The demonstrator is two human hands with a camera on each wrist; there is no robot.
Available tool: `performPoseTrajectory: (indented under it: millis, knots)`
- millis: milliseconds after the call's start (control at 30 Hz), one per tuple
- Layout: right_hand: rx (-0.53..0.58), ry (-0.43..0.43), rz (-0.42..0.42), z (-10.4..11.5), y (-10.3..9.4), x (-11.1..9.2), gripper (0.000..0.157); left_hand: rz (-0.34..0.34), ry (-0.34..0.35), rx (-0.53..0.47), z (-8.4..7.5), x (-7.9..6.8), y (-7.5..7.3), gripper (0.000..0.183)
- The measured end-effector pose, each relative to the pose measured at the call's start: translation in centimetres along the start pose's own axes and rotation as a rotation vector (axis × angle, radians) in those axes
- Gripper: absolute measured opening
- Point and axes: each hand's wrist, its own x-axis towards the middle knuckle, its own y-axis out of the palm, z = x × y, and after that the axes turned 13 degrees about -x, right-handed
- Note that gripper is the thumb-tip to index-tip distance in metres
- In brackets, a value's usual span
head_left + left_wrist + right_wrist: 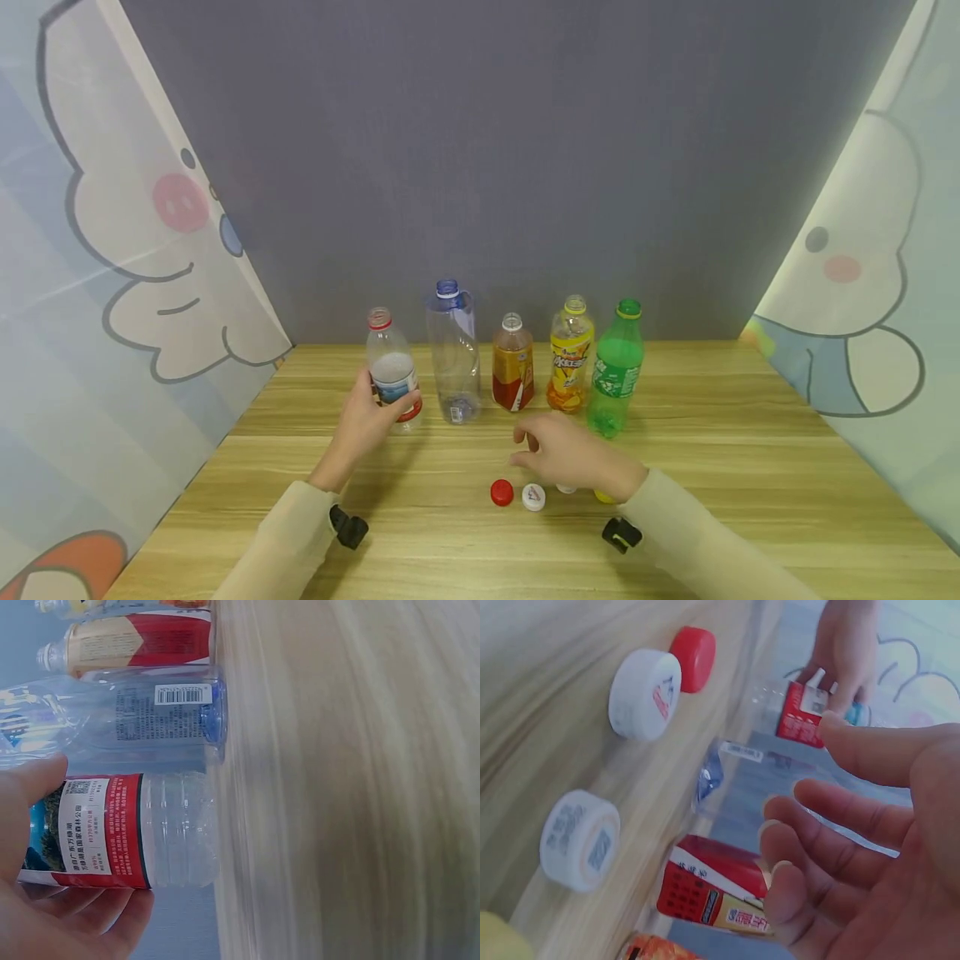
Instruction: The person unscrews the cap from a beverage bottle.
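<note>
My left hand (358, 425) grips a clear plastic water bottle (392, 367) around its label, thumb on one side and fingers on the other. The bottle stands upright without a cap, a red ring at its neck. Above the table, my right hand (566, 450) hovers with loosely bent fingers and nothing between them. Below and near it lie a red cap (502, 492), a white cap with a printed top (533, 497) and a second white cap (579, 840). A yellow cap (604, 497) is partly covered by the right forearm.
Right of the held bottle, a tall clear bottle (453, 358), a red-and-yellow-labelled bottle (513, 367), an orange-drink bottle (571, 367) and a green bottle (617, 375) stand uncapped in a row. A dark grey panel (510, 167) rises behind the wooden table (435, 550).
</note>
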Motion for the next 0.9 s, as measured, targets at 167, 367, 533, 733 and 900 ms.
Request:
performPoseTrajectory:
  millis: [167,367,533,733,900]
  knots:
    - [-0.032,0.038,-0.052,-0.5,-0.5,-0.7,0.021,0.020,-0.016,-0.010,0.4,0.2,0.2,0.078]
    - [-0.075,0.114,-0.074,-1.0,-0.7,-1.4,0.024,0.026,-0.030,0.005,0.9,0.2,0.3,0.077]
    - [-0.108,0.177,-0.113,-1.3,-0.8,-1.8,0.032,0.038,-0.022,-0.002,1.0,0.3,0.5,0.079]
    - [-0.154,0.170,-0.155,-1.5,-0.7,-2.2,0.036,0.041,-0.038,0.019,1.1,0.2,0.5,0.081]
    - [-0.192,0.172,-0.179,-1.7,-0.8,-2.6,0.048,0.057,-0.069,0.092,0.7,-0.2,0.2,0.091]
